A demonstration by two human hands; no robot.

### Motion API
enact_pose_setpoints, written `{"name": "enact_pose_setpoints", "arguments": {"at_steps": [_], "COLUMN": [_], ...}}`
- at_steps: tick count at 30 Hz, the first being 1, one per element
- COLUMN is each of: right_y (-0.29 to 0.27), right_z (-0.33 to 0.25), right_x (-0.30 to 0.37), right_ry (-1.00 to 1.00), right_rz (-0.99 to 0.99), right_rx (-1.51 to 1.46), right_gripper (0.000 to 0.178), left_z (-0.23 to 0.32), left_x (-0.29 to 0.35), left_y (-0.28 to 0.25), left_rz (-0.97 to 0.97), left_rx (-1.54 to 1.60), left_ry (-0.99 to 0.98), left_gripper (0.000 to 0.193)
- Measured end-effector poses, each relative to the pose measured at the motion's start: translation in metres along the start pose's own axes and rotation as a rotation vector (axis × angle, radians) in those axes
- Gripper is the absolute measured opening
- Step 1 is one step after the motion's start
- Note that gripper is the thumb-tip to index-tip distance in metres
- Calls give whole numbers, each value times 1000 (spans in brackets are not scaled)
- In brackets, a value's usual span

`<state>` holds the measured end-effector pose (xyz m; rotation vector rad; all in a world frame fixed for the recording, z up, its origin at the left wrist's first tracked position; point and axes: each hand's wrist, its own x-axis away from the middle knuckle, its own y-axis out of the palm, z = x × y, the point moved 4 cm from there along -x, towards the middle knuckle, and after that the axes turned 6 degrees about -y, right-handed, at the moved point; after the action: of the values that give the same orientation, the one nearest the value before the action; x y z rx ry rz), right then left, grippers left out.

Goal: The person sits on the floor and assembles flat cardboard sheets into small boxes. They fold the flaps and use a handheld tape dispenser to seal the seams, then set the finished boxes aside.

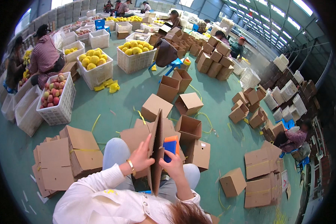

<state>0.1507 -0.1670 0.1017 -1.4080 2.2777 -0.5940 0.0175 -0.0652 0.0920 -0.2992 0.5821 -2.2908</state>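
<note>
A folded brown cardboard box (155,153) stands on edge between my knees, its panels partly spread apart. My left hand (140,158) lies against its left side with the fingers stretched out, holding nothing else. On the right side, my right hand (173,164) grips a blue-and-orange hand tool (170,146) close to the cardboard; its exact kind is hard to make out. Part of the tool is hidden by my fingers. Just beyond my knees stand open boxes, among them an open carton (188,127).
Flat cardboard stacks lie at my left (56,162) and right (258,164). Ahead are crates of yellow-wrapped fruit (136,59) and a crate of red fruit (59,106). A single box (233,182) and yellow straps lie on the green floor. Other people sit working around.
</note>
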Motion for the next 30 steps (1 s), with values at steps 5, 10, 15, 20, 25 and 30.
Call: {"name": "enact_pose_setpoints", "arguments": {"at_steps": [5,10,15,20,25,30], "right_y": [4,14,-10,-34,-84,-80], "right_z": [-21,-21,-15,9,12,-8], "right_x": [2,8,-1,-4,-13,2], "right_ry": [-127,-184,-183,-106,104,72], "right_rz": [110,99,122,233,285,302], "right_rx": [377,363,367,461,595,602], "right_gripper": [48,36,21,26,36,39], "left_z": [29,2,-5,-7,17,15], "left_x": [-20,-42,-65,-57,-32,-55], "left_y": [4,2,-11,-38,-81,-84], "left_rz": [21,210,-8,5,-135,-255], "left_rx": [-126,52,459,122,-108,-228], "left_ry": [15,109,-137,-18,368,285], "left_gripper": [102,104,103,85,77,76]}}
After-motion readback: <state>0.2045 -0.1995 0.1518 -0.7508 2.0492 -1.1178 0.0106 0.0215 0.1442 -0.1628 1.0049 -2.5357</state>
